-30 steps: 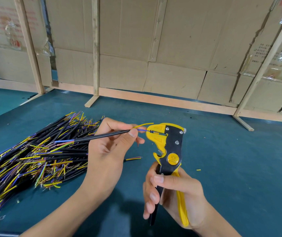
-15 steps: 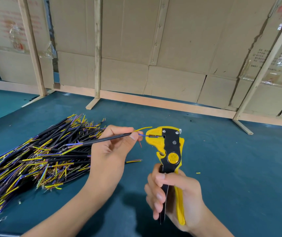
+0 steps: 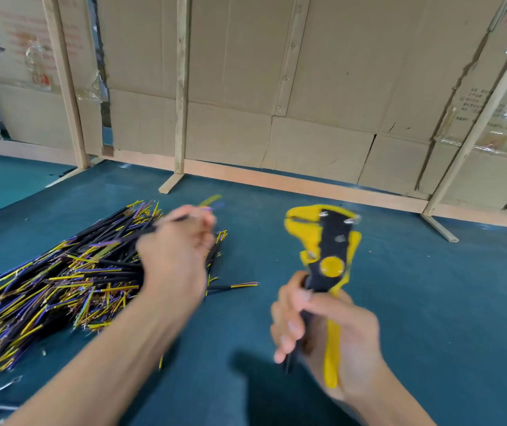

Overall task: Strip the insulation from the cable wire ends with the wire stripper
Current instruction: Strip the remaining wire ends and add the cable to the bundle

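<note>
Cable pulled clear of the stripper, tool and wire now well apart.

Nearest: right hand (image 3: 332, 333) wrapped round the handles of the wire stripper (image 3: 325, 259), head up, nothing visible in its mouth. A second ago the wire end sat in that mouth; it's out now, so I'd call that strip done or a re-feed coming. Left hand (image 3: 175, 256) has swung left over the cable pile (image 3: 55, 284), fingers curled round one black cable (image 3: 166, 221); its yellow and purple wire ends (image 3: 210, 200) poke out past the fingers, too blurred to tell if bare. Beyond: open blue table (image 3: 430, 287) right of the tool and ahead. Far edge: wooden rail (image 3: 307, 184), cardboard wall (image 3: 307, 87) behind it.
</note>
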The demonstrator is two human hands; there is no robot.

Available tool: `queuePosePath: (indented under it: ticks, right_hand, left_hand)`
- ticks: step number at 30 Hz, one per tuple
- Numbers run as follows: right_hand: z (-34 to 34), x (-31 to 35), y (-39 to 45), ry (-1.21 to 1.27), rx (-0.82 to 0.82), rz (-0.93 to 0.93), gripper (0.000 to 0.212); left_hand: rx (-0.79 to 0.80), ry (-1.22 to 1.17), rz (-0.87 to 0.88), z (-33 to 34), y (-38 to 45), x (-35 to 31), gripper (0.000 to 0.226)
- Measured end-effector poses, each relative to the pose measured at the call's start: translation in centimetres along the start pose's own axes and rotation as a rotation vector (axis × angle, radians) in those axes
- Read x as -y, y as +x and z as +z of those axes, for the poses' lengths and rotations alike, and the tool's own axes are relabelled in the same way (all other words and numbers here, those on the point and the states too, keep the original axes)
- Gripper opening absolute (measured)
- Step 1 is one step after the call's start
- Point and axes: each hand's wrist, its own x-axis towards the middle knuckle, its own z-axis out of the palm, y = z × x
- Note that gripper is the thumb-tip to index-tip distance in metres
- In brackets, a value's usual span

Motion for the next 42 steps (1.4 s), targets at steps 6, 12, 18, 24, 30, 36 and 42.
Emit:
queuePosePath:
  ticks: [6, 12, 18, 24, 30, 36, 42]
  right_hand:
    - [-2.4, 1.9, 0.2, 0.031, -0.186, -0.136, 0.015]
    - [-2.1, 0.2, 0.3, -0.029, -0.064, 0.040, 0.018]
    - [-0.9, -1.7, 0.4, 0.166, 0.162, 0.237, 0.029]
    - [-0.9, -1.8, 0.3, 0.203, 0.175, 0.225, 0.030]
    - [-0.6, -2.0, 0.8, 0.044, -0.155, -0.053, 0.020]
    - [-1.3, -0.9, 0.4, 0.066, -0.154, -0.053, 0.008]
    - [-0.9, -1.1, 0.0, 0.146, 0.068, 0.132, 0.013]
  left_hand:
    - [0.259, 0.204, 0.163, -1.1, 0.6, -1.3, 0.009]
    - [0.364, 0.178, 0.085, -1.0, -1.2, 1.0, 0.013]
    - [0.349, 0.185, 0.205, -1.2, -1.6, 1.8, 0.011]
    - [0.414, 0.259, 0.356, -1.4, -1.9, 1.9, 0.009]
    - [0.464, 0.301, 0.394, -1.4, -2.4, 1.9, 0.008]
    - [0.515, 0.364, 0.393, -1.4, -3.1, 2.4, 0.009]
    - [0.415, 0.290, 0.330, -1.4, -2.6, 2.3, 0.011]
